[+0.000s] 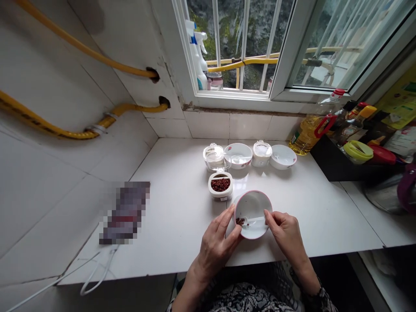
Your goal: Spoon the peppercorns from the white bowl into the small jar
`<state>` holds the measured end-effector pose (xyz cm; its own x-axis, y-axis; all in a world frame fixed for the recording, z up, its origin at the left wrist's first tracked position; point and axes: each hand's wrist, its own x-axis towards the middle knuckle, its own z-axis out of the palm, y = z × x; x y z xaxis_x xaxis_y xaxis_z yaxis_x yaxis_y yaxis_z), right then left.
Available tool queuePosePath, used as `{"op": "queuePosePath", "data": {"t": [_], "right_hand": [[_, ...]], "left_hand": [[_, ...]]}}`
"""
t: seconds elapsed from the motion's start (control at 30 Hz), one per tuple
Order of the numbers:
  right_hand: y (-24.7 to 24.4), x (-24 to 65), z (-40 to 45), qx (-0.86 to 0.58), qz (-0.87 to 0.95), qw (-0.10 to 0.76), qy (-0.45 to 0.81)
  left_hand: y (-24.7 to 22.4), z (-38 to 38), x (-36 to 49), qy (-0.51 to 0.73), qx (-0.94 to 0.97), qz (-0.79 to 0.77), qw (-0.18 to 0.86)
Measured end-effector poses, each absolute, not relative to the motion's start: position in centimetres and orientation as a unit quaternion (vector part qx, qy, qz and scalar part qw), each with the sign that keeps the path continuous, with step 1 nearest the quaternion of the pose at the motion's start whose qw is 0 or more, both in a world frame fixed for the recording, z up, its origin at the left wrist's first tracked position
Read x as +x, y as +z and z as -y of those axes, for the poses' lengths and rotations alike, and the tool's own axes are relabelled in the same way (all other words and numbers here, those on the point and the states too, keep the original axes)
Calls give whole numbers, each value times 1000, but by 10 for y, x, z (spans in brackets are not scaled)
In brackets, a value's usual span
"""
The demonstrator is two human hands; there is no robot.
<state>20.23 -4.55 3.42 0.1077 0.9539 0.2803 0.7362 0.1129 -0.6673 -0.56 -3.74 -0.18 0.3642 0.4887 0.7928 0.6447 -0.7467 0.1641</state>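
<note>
- The pink-rimmed white bowl (252, 203) is gripped, tilted, by the left hand (214, 249); the left fingers (227, 221) are curled and spread against its outer wall.
- A small white spoon (256, 221) is held inside that bowl; dark red peppercorns (240, 222) are carried at its tip.
- The spoon's handle is pinched by the right hand (286, 234); the right fingers (268, 215) are closed on it.
- Three square containers are counted on the white counter (175, 234): a clear lidded one (214, 158), an open one of peppercorns (220, 185), and a white one (261, 153).
- Two more white bowls are placed beside them (238, 155) (282, 157); one oil bottle (308, 130) is seen further right.
</note>
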Motion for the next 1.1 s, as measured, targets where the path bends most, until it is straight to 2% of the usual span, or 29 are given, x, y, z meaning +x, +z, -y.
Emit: {"op": "queuePosePath", "data": {"t": [0.4,0.53,0.73,0.93,1.1], "right_hand": [[46,206,39,-639,512,446,362],[51,205,31,-626,491,470,382],[77,190,7,-592,586,509,218],[88,162,-28,-503,727,461,-78],[88,150,-37,-423,785,402,-210]], "left_hand": [[-3,36,-5,-450,-814,358,84],[-6,35,-6,-450,-810,368,73],[-6,34,-6,-455,-801,387,47],[-7,34,-8,-451,-799,396,31],[-6,34,-8,-451,-799,398,27]]}}
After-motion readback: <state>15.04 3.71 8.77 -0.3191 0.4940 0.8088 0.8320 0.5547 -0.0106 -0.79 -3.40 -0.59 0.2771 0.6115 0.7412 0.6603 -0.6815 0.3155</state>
